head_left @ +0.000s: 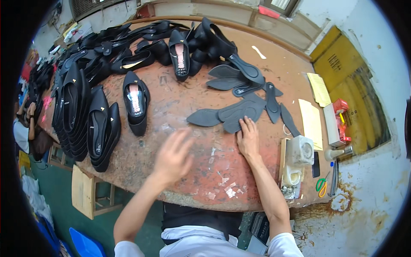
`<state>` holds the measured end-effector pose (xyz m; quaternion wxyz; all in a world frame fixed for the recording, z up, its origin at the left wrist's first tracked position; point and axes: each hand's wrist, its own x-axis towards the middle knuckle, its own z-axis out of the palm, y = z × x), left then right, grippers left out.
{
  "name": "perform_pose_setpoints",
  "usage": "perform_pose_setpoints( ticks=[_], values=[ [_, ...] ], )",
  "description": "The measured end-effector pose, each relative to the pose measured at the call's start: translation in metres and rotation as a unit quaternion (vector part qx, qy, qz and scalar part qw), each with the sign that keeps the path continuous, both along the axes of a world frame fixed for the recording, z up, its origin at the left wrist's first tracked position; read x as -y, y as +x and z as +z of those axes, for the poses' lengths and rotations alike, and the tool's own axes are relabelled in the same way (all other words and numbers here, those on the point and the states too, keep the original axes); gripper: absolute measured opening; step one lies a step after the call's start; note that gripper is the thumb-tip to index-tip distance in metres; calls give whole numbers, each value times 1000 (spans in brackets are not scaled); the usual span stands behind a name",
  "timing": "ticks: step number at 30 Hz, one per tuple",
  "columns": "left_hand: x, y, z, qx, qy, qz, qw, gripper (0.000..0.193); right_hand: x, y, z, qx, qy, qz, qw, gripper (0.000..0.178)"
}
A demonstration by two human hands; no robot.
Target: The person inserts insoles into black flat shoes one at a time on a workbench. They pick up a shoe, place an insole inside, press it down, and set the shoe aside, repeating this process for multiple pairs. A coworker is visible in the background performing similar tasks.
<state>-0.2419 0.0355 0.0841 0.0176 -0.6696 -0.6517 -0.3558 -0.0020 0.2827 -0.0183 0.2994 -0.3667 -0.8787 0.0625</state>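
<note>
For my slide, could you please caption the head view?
Right hand presses a dark insole; left hand hovers over the worn table.

Insoles (239,112) matt dark foam; shoes (136,103) matt black cloth; table (214,162) worn, rough, rust-brown w/ scuffs.

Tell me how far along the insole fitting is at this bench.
Done, it seems: one black shoe standing alone and another further back show pink-printed insoles inside. In hand: the right hand presses on the loose dark insoles, while the left hand hovers blurred and empty above the worn tabletop. Left: the rows of black shoes at the left edge, whose insides look dark.
</note>
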Motion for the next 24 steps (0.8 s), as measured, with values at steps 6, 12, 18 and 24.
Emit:
perform_pose_setpoints(
  ticks=[6, 12, 18, 24],
  values=[
    [-120, 47, -58, -49, -190, -1, 981, 82, 8, 5, 35, -29, 3, 90, 996, 60],
    [-138, 35, -67, -36, -188, -26, 981, 85, -119, 72, 49, 115, -127, -423, 890, 84],
    [-102, -52, -45, -15, 56, 336, 940, 93, -154, 104, 43, 210, -139, -419, 872, 45],
    [-20, -135, -52, 35, -43, 478, 877, 46, -134, 102, 101, -191, 249, -185, 931, 21]
  ],
)
